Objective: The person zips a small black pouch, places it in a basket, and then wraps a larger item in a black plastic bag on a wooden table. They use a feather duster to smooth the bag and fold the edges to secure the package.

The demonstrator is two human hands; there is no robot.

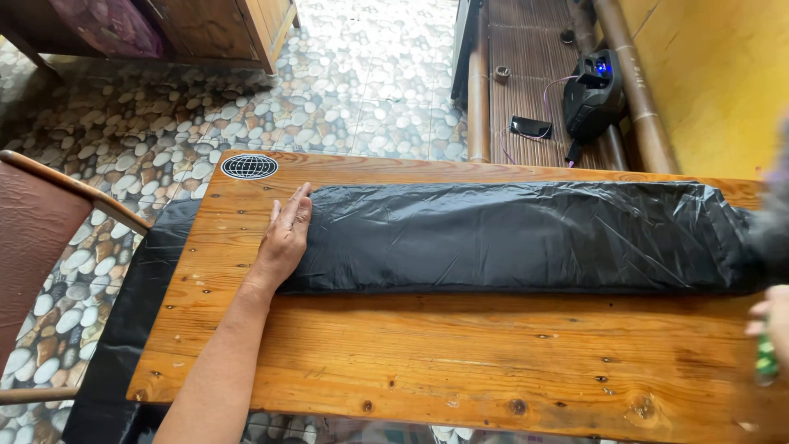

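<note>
A long black plastic bag, folded into a flat strip, lies across a wooden table. My left hand rests flat on the bag's left end, palm down, fingers together and stretched out. My right hand shows only partly at the right edge of the view, its fingers curled around a small green object. The rest of that hand is cut off by the frame. The bag's right end is blurred.
More black plastic hangs off the table's left end to the floor. A brown chair stands at left. Beyond the table are a pebble-pattern floor, a bamboo bench with a black device and a phone, and a wooden cabinet.
</note>
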